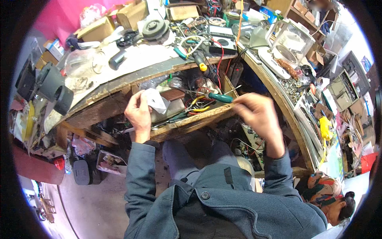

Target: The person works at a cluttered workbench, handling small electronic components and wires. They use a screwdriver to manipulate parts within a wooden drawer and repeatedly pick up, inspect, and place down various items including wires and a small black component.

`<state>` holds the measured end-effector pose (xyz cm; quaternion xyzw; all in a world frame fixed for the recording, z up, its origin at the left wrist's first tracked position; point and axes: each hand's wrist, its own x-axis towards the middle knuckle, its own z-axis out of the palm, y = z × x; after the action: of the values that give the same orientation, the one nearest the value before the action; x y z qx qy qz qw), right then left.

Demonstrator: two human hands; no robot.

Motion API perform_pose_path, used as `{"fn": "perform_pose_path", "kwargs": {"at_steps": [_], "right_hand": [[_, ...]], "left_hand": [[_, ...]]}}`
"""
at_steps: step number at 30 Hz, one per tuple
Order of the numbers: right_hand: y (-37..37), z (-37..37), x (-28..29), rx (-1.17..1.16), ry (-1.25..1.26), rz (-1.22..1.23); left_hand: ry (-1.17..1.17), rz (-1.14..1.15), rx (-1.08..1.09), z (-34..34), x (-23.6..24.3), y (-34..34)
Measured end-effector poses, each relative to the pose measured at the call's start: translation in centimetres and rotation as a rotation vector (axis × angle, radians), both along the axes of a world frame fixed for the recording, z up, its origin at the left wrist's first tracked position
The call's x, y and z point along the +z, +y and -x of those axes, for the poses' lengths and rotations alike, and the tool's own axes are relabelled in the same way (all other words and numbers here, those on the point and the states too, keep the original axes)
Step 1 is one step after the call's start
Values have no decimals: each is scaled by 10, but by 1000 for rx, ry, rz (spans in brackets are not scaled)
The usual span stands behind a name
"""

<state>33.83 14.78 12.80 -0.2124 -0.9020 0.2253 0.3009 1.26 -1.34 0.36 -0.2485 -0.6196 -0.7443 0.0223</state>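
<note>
My left hand [138,115] pinches a small white angular plastic piece [156,101] between thumb and fingers, above the open drawer's left part. On the right, my right hand [258,118] is blurred by motion, its fingers closed at the butt end of a green-handled screwdriver [220,98]. The screwdriver lies nearly level over the drawer, its thin shaft pointing left toward the white piece; whether the tip touches it I cannot tell. Beneath, the wooden drawer [191,126] holds yellow-handled pliers [200,108], a brown flat block [172,94] and jumbled parts.
Above the drawer runs a cluttered workbench [131,71] with a grey round motor-like part [155,29], a black meter-like box [222,39] and a yellow-tipped tool [203,67]. A right-hand bench holds a clear-sided appliance housing [293,39] and a yellow device [326,128].
</note>
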Motion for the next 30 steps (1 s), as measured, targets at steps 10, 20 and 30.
{"fn": "perform_pose_path", "kwargs": {"at_steps": [10,20,30], "right_hand": [[-51,131,-46,287,146,3],[-14,142,-39,251,217,-139],[4,138,-11,496,193,-61]], "left_hand": [[82,-26,-35,-49,52,24],[12,-102,-346,-47,25,4],[18,187,-605,-41,14,13]]}}
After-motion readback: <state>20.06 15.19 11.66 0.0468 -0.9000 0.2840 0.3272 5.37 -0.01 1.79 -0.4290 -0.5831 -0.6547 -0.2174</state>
